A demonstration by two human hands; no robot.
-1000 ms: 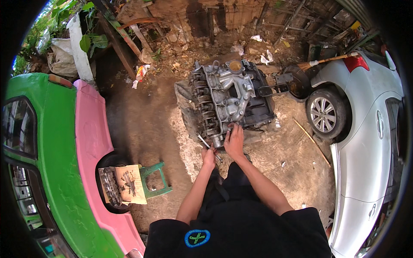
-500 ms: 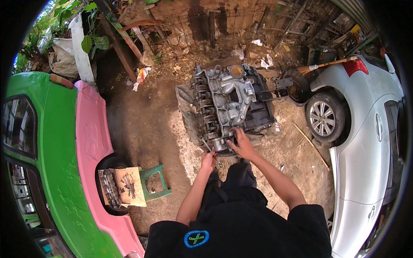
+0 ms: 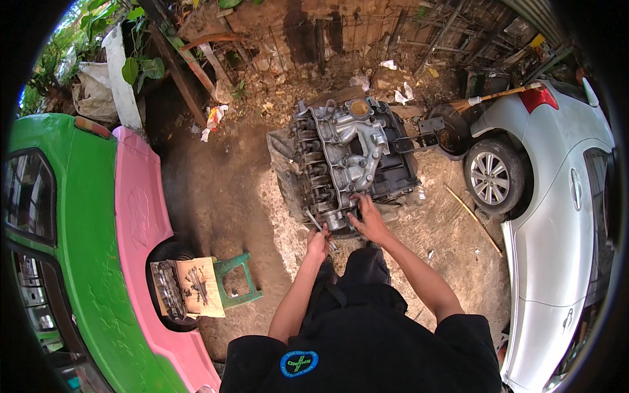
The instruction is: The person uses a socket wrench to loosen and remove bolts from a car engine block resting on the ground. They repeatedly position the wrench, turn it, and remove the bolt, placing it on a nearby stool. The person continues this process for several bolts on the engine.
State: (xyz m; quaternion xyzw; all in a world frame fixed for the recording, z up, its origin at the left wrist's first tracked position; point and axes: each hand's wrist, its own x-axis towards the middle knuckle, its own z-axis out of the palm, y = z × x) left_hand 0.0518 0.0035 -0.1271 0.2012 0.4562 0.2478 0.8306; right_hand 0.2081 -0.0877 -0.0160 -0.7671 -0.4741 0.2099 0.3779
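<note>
An engine with a cast silver manifold and a row of valve parts along its left side rests on a dirty sheet. My left hand is closed around a long metal wrench, held slanting beside the engine's lower left corner. My right hand reaches onto the front end of the engine, fingers curled beside a round silver housing; what they grip there is too small and hidden to make out.
A green and pink car body stands at left, a silver car at right. A green stool holds cardboard with metal parts. A broom, a dark basin and a thin stick are at right.
My right hand has shifted slightly down and to the right on the engine's front, with the wrist turned. My left hand still holds the wrench, in nearly the same place.
</note>
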